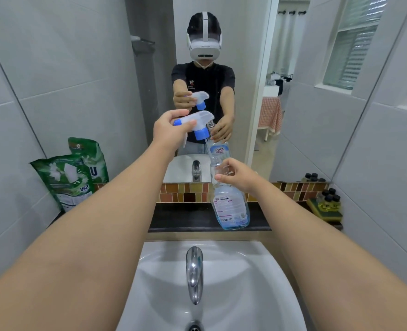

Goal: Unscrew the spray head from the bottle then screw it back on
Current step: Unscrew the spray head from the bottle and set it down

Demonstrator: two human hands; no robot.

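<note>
A clear spray bottle (231, 209) with a white and pink label stands on the dark ledge (183, 218) behind the sink. My right hand (238, 176) is closed around its neck. The white spray head (196, 121), with a blue collar and blue nozzle tip, is off the bottle. My left hand (171, 133) holds it up in the air, above and to the left of the bottle's neck. The mirror behind repeats both hands, the head and the bottle.
A white sink (159, 256) with a chrome tap (194, 271) lies directly below my arms. Two green refill pouches (66, 180) lean at the ledge's left end. Small dark-capped bottles on a yellow sponge (328, 201) sit at its right end. Tiled walls close in on both sides.
</note>
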